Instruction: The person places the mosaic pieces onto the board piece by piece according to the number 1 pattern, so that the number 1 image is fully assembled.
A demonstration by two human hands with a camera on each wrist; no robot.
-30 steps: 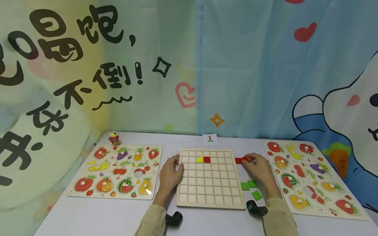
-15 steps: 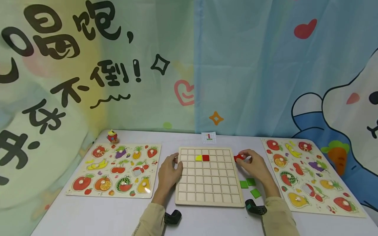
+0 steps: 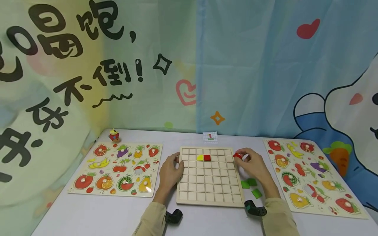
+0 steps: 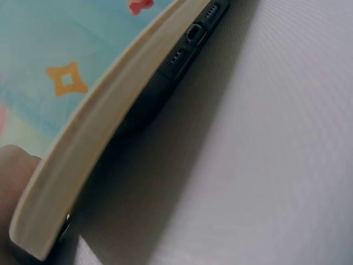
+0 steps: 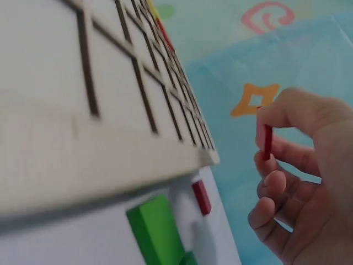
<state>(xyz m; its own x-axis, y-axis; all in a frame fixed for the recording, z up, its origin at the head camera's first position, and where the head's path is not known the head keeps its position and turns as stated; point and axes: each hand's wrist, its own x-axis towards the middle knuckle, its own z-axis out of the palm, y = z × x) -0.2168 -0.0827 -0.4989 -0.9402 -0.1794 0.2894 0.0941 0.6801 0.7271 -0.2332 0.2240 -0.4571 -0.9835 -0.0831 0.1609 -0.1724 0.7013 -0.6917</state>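
A wooden grid board (image 3: 210,188) lies in front of me, carrying a yellow tile (image 3: 200,157) and a red square tile (image 3: 207,157) side by side in an upper row. My left hand (image 3: 171,172) grips the board's left edge, thumb on the near side. At the board's upper right edge, my right hand (image 3: 252,164) pinches another red tile (image 5: 267,141) between thumb and index finger, held above the table. A further red tile (image 5: 201,197) lies on the table, and green tiles (image 3: 256,193) lie right of the board.
Fruit puzzle boards stand left (image 3: 110,190) and right (image 3: 327,208). A small pattern card (image 3: 210,138) and a toy figure (image 3: 114,135) sit at the back. In the left wrist view, a dark device with a port (image 4: 193,33) is under the raised board edge.
My right hand has moved slightly left to the board's edge and raised one red tile off the table. The left hand has stayed on the board.
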